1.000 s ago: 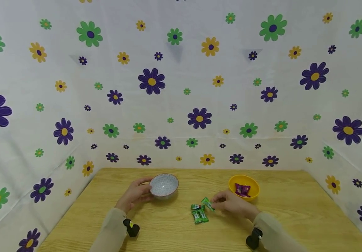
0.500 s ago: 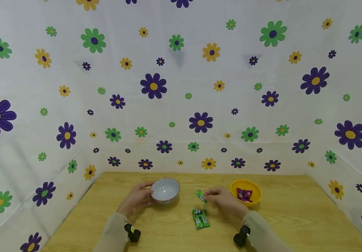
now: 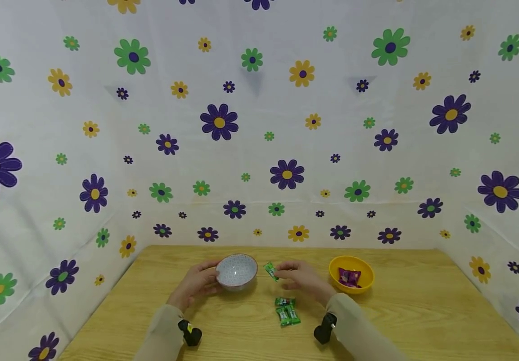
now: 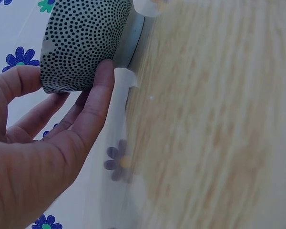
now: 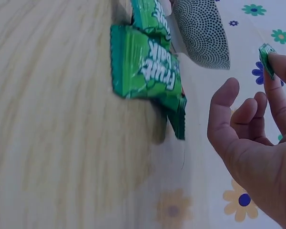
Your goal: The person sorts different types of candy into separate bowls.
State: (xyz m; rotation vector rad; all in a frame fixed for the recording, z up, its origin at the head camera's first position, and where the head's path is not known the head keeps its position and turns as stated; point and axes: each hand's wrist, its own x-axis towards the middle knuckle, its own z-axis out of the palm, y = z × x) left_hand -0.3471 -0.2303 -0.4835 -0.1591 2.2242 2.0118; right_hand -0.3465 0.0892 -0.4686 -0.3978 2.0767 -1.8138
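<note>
My left hand (image 3: 196, 283) holds the left side of a pale patterned bowl (image 3: 236, 272) on the table; in the left wrist view its fingers and thumb touch the dotted outer wall (image 4: 83, 43). Right of that bowl, my right hand (image 3: 302, 278) pinches a small green wrapped candy (image 3: 271, 271) by its end, above the table. The right wrist view shows this candy (image 5: 266, 59) edge-on between thumb and finger, the other fingers loosely bent. Several more green candies (image 3: 288, 316) lie together nearer me, with "Fruit" lettering (image 5: 150, 67) on the wrappers.
A yellow bowl (image 3: 367, 278) with purple wrapped candies (image 3: 348, 277) stands to the right of my right hand. The wooden table (image 3: 421, 311) ends at a white flowered cloth (image 3: 286, 150) at the back and sides.
My right hand has lifted one green candy from the group and carried it left and away from me, toward the patterned bowl. The left hand stays at that bowl.
</note>
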